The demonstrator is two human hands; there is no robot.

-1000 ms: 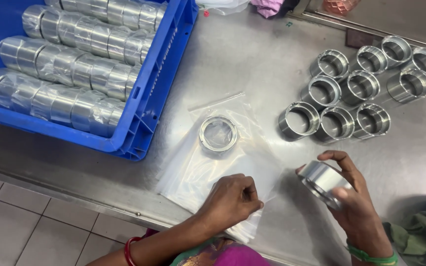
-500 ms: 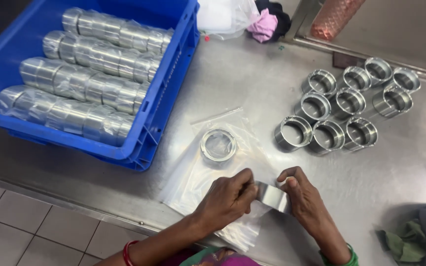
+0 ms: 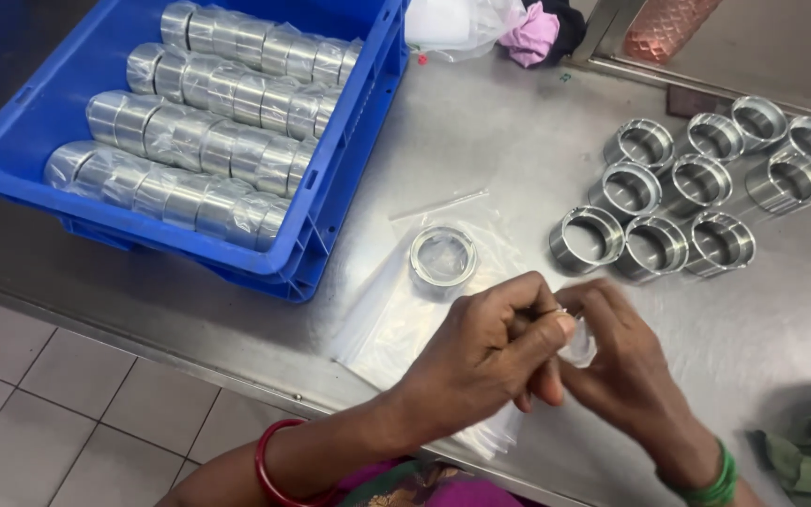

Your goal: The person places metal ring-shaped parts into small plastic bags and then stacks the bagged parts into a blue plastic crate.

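Observation:
My left hand [image 3: 490, 357] and my right hand [image 3: 633, 376] meet just above the table's front edge. My right hand cups a short metal ring [image 3: 580, 349], which the fingers mostly hide. My left hand pinches the edge of a clear plastic bag against that ring. Just left of the hands lies a stack of clear plastic bags [image 3: 389, 324]. One more metal ring [image 3: 443, 255] lies on top of it.
Several bare metal rings [image 3: 687, 202] stand grouped at the right on the steel table [image 3: 481, 141]. A blue crate [image 3: 330, 188] with rows of bagged rings [image 3: 208, 122] fills the upper left. A green-grey cloth [image 3: 800, 451] lies bottom right. A pink cloth [image 3: 532, 33] lies at the back.
My right hand has carried the ring leftward to my left hand, which has lifted a bag edge off the stack. The hands now touch, and the fingers cover the ring.

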